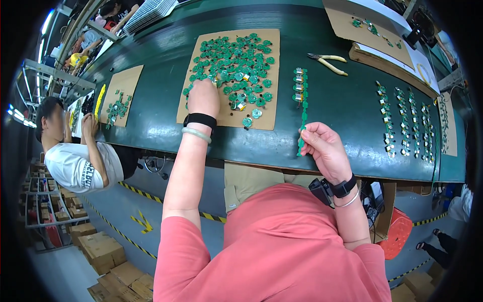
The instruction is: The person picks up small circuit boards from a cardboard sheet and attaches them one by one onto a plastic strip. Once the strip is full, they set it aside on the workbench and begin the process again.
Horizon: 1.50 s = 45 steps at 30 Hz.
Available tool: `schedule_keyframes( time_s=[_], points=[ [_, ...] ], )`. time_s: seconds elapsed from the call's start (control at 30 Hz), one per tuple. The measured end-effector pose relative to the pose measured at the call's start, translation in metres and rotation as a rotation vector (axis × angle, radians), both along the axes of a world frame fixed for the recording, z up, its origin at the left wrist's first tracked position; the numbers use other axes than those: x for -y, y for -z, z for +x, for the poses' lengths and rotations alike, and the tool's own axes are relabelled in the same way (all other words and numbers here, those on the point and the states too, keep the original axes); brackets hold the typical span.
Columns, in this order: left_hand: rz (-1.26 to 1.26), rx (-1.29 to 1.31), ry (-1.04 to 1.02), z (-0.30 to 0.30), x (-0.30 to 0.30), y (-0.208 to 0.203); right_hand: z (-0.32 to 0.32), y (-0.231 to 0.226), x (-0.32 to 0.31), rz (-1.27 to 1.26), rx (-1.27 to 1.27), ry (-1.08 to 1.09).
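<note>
My right hand (324, 148) pinches the near end of a narrow green circuit board strip (304, 115) between thumb and fingertips. The strip lies on the dark green table, and its far part carries several small silver and white components. My left hand (204, 98) reaches over a cardboard sheet (229, 120) covered with many small round green circuit boards (234, 58). Its fingers are curled down among the boards at the sheet's left side. The back of the hand hides whatever the fingertips hold.
Pliers with pale handles (329, 63) lie beyond the strip. Rows of filled board strips (405, 123) lie at the right, near a wooden-edged stand (392, 68). A person (83, 151) works at the left beside another cardboard sheet (121, 85). A red stool (397, 234) stands below the table.
</note>
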<state>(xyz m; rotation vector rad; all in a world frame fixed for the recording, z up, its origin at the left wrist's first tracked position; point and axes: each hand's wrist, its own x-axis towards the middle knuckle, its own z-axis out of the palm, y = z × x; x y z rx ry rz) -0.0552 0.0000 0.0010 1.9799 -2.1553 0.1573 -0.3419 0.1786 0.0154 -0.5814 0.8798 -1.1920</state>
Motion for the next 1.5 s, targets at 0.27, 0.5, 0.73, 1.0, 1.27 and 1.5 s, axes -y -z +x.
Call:
schedule_keyframes(
  time_s=[0.27, 0.5, 0.73, 1.0, 1.27, 1.5],
  points=[
    [-0.257, -0.071, 0.078, -0.042, -0.023, -0.030, -0.007, 0.003, -0.009, -0.033, -0.143, -0.048],
    [0.519, -1.440, 0.253, -0.109, -0.072, -0.047, -0.004, -0.003, -0.027, -0.053, -0.267, -0.129],
    [0.518, -1.837, 0.168, -0.128, -0.094, -0.034, 0.001, -0.014, -0.034, -0.046, -0.221, -0.188],
    [0.484, -1.723, 0.265, -0.141, -0.131, -0.028, 0.000, 0.002, -0.013, -0.044, 0.087, -0.040],
    [0.645, -1.846, 0.217, -0.146, -0.145, -0.021, 0.003, 0.008, -0.012, -0.054, 0.111, -0.047],
    [0.835, -1.942, 0.139, -0.135, -0.141, -0.020, 0.005, 0.006, -0.010, -0.019, 0.178, -0.095]
  ],
)
